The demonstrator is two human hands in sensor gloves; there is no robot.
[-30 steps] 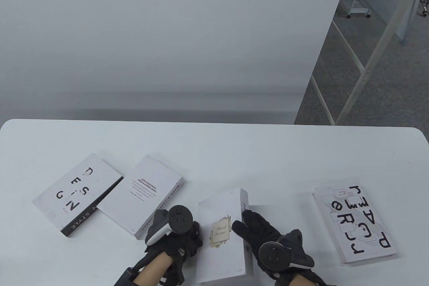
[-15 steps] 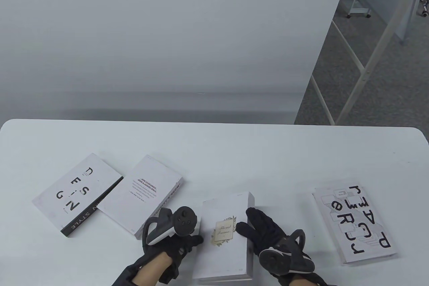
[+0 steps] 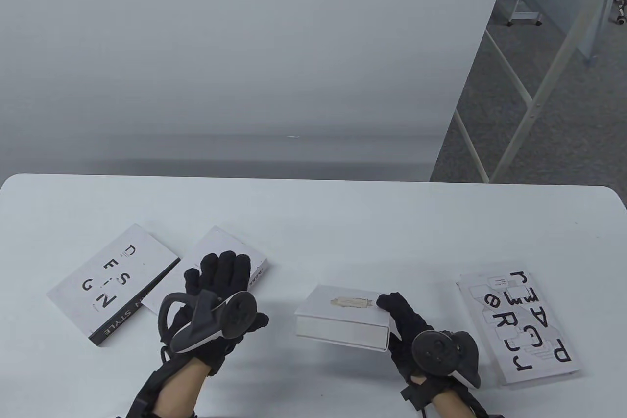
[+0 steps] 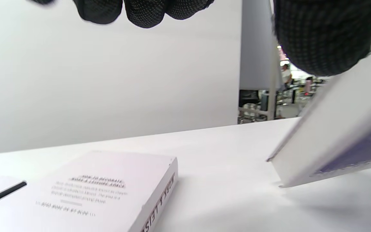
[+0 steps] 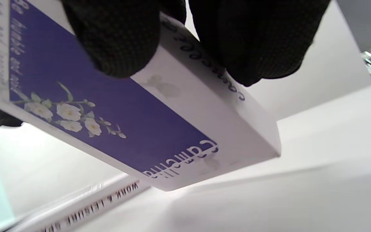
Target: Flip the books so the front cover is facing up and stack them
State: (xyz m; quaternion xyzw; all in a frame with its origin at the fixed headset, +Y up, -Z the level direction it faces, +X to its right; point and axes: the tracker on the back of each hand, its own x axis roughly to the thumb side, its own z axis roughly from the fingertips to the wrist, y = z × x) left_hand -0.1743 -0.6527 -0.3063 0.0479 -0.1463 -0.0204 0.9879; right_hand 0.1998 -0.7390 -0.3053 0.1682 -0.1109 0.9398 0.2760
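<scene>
Right hand [image 3: 409, 327] lifts the floral-label book [image 3: 345, 315] off the tabletop [image 3: 313, 222], fingers curled around its right end, the book tilted w/ its page edge toward the camera; left hand [image 3: 215, 300] hovers w/ fingers spread, gripping nothing, over the small-text book [image 3: 196, 266]. The step looks like a mid-flip: best done w/ the left hand coming in to steady the free end while the right rolls the book over, then lowering it flat & square so a stack can build on it; a one-ended grip risks the book sagging or slipping. The right wrist view shows what the table view can't: the underside is a purple cover [image 5: 108, 116] w/ white flowers, so that face likely belongs up. The left wrist view shows clear air between the raised book's low corner & the tabletop. The DESIGN book [image 3: 110, 285] & PAPER book [image 3: 519, 327] lie flat, well apart, at left & right.
</scene>
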